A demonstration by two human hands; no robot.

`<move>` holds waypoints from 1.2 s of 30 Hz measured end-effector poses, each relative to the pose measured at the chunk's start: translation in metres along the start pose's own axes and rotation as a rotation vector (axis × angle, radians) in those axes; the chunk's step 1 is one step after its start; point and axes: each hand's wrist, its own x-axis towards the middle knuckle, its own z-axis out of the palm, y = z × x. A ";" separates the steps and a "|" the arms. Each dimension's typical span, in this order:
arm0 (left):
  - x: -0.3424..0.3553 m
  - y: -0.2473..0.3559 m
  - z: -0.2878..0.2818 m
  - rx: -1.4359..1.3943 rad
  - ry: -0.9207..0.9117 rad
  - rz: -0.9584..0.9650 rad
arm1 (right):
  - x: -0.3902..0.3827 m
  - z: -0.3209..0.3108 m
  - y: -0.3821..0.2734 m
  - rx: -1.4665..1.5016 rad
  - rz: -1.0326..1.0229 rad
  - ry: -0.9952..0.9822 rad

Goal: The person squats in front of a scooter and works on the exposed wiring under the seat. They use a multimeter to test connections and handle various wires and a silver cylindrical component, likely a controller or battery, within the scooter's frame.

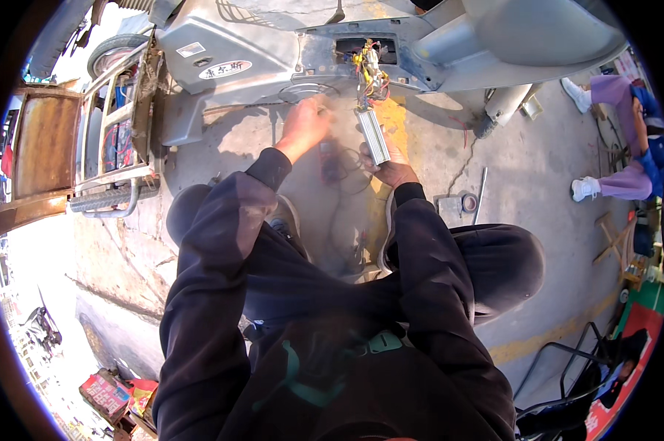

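My right hand (396,167) grips a silver finned metal box (374,137), like a motor controller, by its lower end. From the box's upper end, a tangled bundle of yellow and other coloured wires (371,72) runs up into a rectangular opening (385,51) in the grey-blue vehicle body (413,44). Left of the box, my left hand (307,126) hovers near the vehicle's lower edge; motion smears its fingers, so what they hold, if anything, is unclear. Below and between the hands, a blurred red and dark object (327,163) with thin leads lies over the ground.
On the ground to my right are a roll of tape (469,202) and a metal rod (482,195). A rusty metal-framed cart (116,117) stands at the left. Another person in purple trousers (617,184) is at the far right, near a black metal frame (567,360).
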 end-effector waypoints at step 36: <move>-0.012 0.062 -0.015 0.168 0.043 -0.034 | -0.037 0.100 0.008 -1.113 -0.760 0.878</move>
